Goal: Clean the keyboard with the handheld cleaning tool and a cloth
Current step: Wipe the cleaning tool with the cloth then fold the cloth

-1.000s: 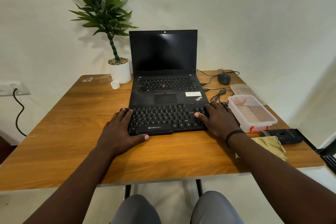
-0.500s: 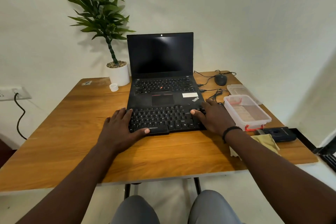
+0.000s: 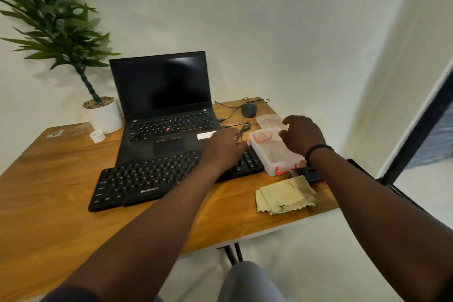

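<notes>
Keyboard [image 3: 157, 179] cleaning has not visibly begun: the black board lies flat at the near middle of the desk [image 3: 49, 203], its far edge against the front of the laptop [image 3: 164, 115], and no tool or cloth is in either hand. Going left to right, a potted plant [image 3: 103, 113] stands at about ten o'clock from the keyboard, with a small white cap [image 3: 97, 135] just beside the pot. The left hand [image 3: 224, 147] lies over the keyboard's right end, fingers fairly straight and reaching toward a clear plastic box [image 3: 277, 154] that sits just beside that end at about two o'clock; the fingertips look to be at the box's near corner, holding nothing. The right hand [image 3: 302, 138] hovers over the box's far side, fingers loosely curled and gripping nothing that I can make out. I judge the step in hand to be reaching to the box, perhaps to shift it or take something out of it. Its lid [image 3: 268, 120] lies behind it, and a mouse [image 3: 248, 109] with trailing cable farther back at one o'clock. A yellow cloth [image 3: 284, 195] lies folded at four o'clock from the keyboard, near the desk edge, and a dark object [image 3: 311, 174], possibly the cleaning tool, is half hidden under the right forearm. Next, the tool must be found and gripped; the box crowds the keyboard's right end and may want moving aside first.
</notes>
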